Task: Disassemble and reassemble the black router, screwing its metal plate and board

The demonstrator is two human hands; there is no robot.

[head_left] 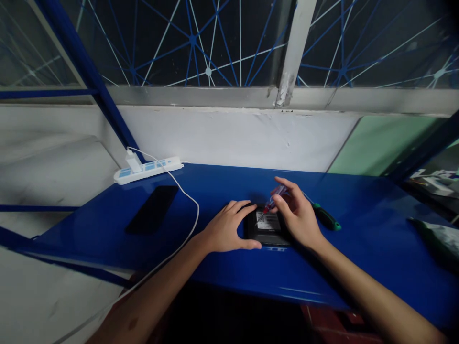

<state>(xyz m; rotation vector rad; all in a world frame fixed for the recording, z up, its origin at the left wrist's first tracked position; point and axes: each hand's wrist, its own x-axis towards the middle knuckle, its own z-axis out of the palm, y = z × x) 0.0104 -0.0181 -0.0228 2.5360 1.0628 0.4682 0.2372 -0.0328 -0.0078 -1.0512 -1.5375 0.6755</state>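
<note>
A black flat device (267,237) with a white printed label lies on the blue table in front of me. My left hand (229,228) rests at its left side, thumb on the near edge and fingers on the far edge, steadying it. In my right hand (296,212) is a small screwdriver (278,193) with a clear purplish handle and a red collar, gripped between thumb and fingers. It tilts down to the left, its tip at the device's left part, beside the label. Whether the tip sits in a screw is too small to tell.
Right of my right hand lies a green-and-black handled screwdriver (327,217). A black phone-like slab (152,210) is on the left, near a white power strip (148,170) with a plugged-in charger. Its white cable (196,210) runs past my left arm. A dark green packet (435,241) lies far right.
</note>
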